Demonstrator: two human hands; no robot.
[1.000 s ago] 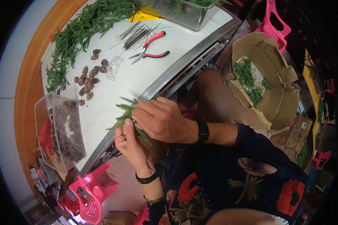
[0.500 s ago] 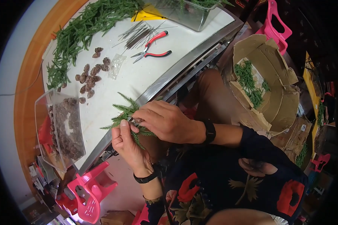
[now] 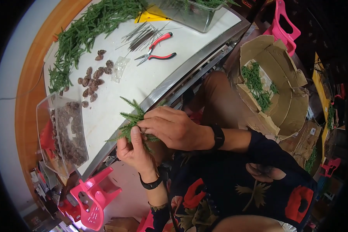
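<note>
An artificial green pine sprig (image 3: pixel 132 116) is held near the table's front edge, its needled branches fanning out beyond my fingers. My left hand (image 3: pixel 138 155) pinches it from below, thumb pointing up against the centre. From the right, my right hand (image 3: pixel 174 128) closes its fingertips on the same centre, meeting the left thumb. Whatever small part lies between the fingertips is mostly hidden. Small brown pine cones (image 3: pixel 91 82) lie loose on the white table, beyond the hands. Red-and-black pliers (image 3: pixel 164 57) rest with jaws parted, beside a bundle of thin dark wires (image 3: pixel 142 40).
A clear plastic bin (image 3: pixel 71 135) of pine cones stands at the left. Green sprigs (image 3: pixel 81 34) are heaped along the far left edge, and a clear tub (image 3: pixel 201 21) sits behind. On the right is a cardboard box (image 3: pixel 288 92) with greenery inside; a pink stool (image 3: pixel 92 197) stands lower left.
The sprig has turned and shifted slightly in my fingers. My left thumb has moved a little to the right, and the small brown piece seen between the fingertips is now mostly covered.
</note>
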